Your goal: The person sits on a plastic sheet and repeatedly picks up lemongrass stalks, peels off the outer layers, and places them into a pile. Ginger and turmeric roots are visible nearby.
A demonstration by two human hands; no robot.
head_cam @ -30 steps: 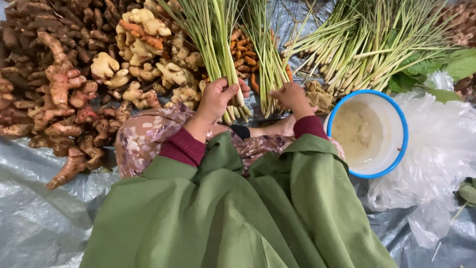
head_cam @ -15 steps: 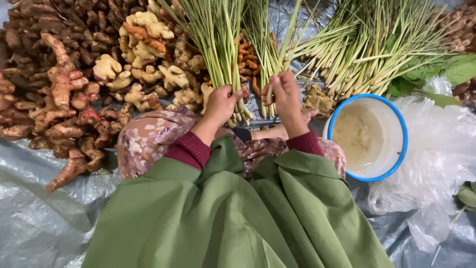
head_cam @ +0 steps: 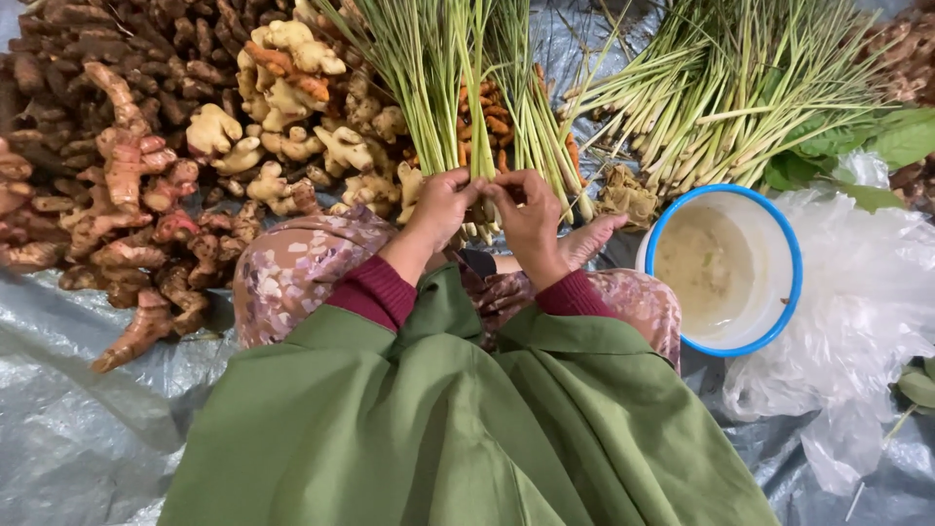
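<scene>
Both hands have come together since half a second ago: then they sat a little apart on the lemongrass bundle (head_cam: 458, 107), now the left hand (head_cam: 443, 205) and right hand (head_cam: 526, 216) meet fingertip to fingertip at the bundle's lower stalks, both pinched closed on the same few stems. A second ago the hands were wider apart still and lower on the stalk ends. Judged from that, the work has shifted from gathering the stalks to fiddling with or binding them at one spot (no tie is visible, too small to tell).

The bundle stands just ahead of the person's knees, its leaves fanning away.

Right of the bundle: white bowl with blue rim (head_cam: 726, 268), holding a shallow pale cloudy liquid, nothing else in it. Beyond the bowl, a second lemongrass pile (head_cam: 721, 107). Right of the bowl, crumpled clear plastic bag (head_cam: 857, 302), contents unclear.

Left of the bundle: pale ginger heap (head_cam: 282, 107), then reddish-brown roots (head_cam: 117, 195). All on a grey tarp (head_cam: 58, 429).
</scene>
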